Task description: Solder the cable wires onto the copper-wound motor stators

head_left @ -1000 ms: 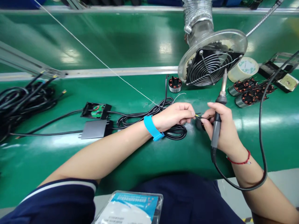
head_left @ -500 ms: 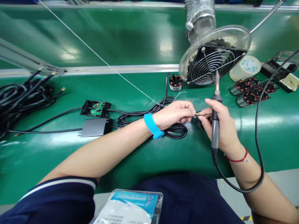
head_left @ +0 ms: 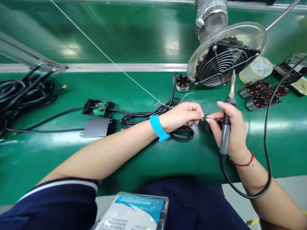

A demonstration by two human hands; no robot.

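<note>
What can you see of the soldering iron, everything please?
The grey-handled soldering iron with a black collar and metal tip sits in the right hand, the fingers wrapped round its grip. It stands nearly upright, tip pointing up and away toward the round wire-grille fume extractor fan, touching nothing there. The shaft looks like dull, discoloured metal. A black cord leaves the handle's lower end, loops under the wrist and rises to the right. Whether it is hot cannot be told.

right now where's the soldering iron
In the head view it is right of centre, gripped in the right hand: the soldering iron stands nearly upright, tip up before the fan guard, its cord looping down off the bench edge.
</note>
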